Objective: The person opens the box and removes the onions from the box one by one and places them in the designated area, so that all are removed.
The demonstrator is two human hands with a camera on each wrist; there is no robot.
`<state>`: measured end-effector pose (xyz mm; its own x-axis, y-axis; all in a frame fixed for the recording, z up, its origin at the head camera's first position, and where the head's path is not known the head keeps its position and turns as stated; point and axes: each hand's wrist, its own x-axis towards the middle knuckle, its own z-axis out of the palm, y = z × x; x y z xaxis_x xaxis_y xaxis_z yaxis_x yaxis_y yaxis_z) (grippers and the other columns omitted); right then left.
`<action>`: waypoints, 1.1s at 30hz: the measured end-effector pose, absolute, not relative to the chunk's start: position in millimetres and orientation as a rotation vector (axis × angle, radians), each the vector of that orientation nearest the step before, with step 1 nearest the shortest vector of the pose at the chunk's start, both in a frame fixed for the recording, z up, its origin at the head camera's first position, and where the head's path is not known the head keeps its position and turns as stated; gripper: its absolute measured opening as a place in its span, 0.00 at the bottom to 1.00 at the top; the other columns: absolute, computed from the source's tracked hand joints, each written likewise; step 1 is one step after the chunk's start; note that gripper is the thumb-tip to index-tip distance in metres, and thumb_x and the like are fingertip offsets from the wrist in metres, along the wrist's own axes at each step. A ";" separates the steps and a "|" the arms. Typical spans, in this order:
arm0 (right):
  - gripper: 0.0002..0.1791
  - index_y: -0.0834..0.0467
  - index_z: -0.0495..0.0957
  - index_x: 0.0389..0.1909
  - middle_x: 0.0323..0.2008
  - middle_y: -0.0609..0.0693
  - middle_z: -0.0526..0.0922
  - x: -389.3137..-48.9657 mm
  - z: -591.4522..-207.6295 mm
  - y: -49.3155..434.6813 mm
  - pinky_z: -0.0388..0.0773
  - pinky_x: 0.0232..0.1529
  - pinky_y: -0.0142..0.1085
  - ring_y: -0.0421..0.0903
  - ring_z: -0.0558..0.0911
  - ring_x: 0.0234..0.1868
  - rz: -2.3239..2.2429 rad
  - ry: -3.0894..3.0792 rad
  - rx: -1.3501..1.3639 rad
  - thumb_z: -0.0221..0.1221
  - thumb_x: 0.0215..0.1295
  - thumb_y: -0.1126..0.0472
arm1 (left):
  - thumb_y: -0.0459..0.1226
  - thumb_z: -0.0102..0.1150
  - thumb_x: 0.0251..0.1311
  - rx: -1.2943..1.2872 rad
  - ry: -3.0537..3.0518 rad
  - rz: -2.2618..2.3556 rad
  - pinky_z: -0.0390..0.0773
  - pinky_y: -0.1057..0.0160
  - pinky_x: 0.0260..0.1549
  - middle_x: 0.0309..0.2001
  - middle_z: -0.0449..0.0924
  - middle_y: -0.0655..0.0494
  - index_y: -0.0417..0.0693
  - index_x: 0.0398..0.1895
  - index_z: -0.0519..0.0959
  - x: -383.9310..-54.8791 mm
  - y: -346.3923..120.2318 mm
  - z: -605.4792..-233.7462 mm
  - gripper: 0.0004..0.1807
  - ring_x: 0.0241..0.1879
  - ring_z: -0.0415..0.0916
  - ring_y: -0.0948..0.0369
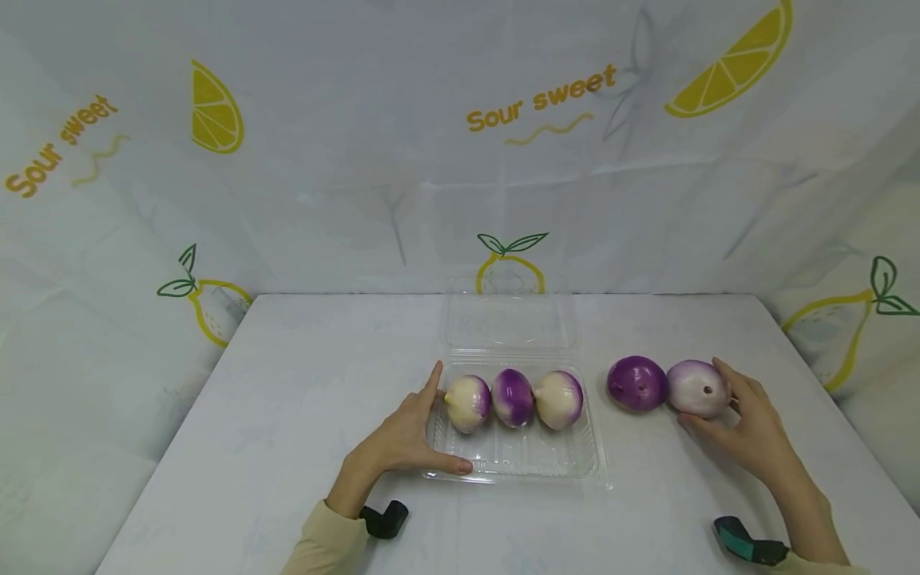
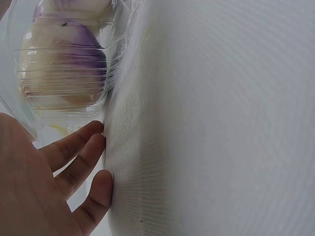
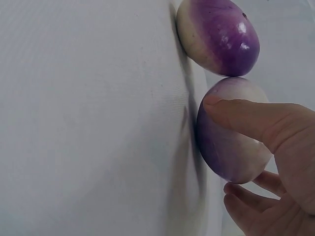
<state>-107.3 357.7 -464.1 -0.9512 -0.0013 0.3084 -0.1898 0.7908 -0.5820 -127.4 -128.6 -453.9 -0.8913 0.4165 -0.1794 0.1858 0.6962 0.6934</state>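
Right grip (image 1: 749, 423) holds the pale turnip (image 1: 694, 388) on the counter (image 1: 539, 527), beside the purple turnip (image 1: 636, 384), left grip (image 1: 408, 433) spread wide at the clear tray (image 1: 528, 463); likely firm, light, slick-skinned, so best cupped around its widest girth.

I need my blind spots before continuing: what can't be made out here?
Head: part of the left end of the clear clamshell, behind the left hand.
Left wrist: the nearer turnip's fine detail, distorted by the clamshell's ridged wall; the farther turnip, cut off by the top edge.
Right wrist: part of the held turnip, behind the thumb of the right hand.
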 end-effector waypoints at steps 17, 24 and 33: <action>0.52 0.67 0.64 0.73 0.64 0.81 0.65 -101.9 -443.8 354.3 0.57 0.57 0.81 0.81 0.62 0.65 0.931 -2.626 0.163 0.78 0.44 0.69 | 0.64 0.82 0.35 0.482 2.574 1.013 0.67 0.37 0.70 0.74 0.68 0.47 0.62 0.84 0.29 -127.2 -129.8 -454.6 0.82 0.75 0.62 0.46; 0.51 0.63 0.67 0.73 0.66 0.78 0.66 -100.9 -428.4 342.8 0.53 0.61 0.82 0.79 0.61 0.68 0.959 -2.583 0.197 0.78 0.45 0.68 | 0.63 0.82 0.35 0.483 2.572 1.021 0.66 0.35 0.70 0.74 0.69 0.48 0.60 0.84 0.30 -127.4 -129.8 -455.0 0.82 0.75 0.61 0.47; 0.48 0.59 0.71 0.72 0.67 0.72 0.70 -99.3 -414.1 321.7 0.54 0.71 0.74 0.37 0.60 0.76 1.001 -2.531 0.233 0.79 0.45 0.68 | 0.62 0.82 0.36 0.475 2.558 1.034 0.65 0.35 0.70 0.74 0.68 0.48 0.62 0.84 0.29 -126.5 -129.3 -453.2 0.82 0.76 0.60 0.47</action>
<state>-99.3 321.7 -414.1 -0.9031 -0.0056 0.4293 -0.2978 0.7286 -0.6169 -126.5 -129.3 -453.2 -0.8862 0.4248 -0.1847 0.1770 0.6790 0.7124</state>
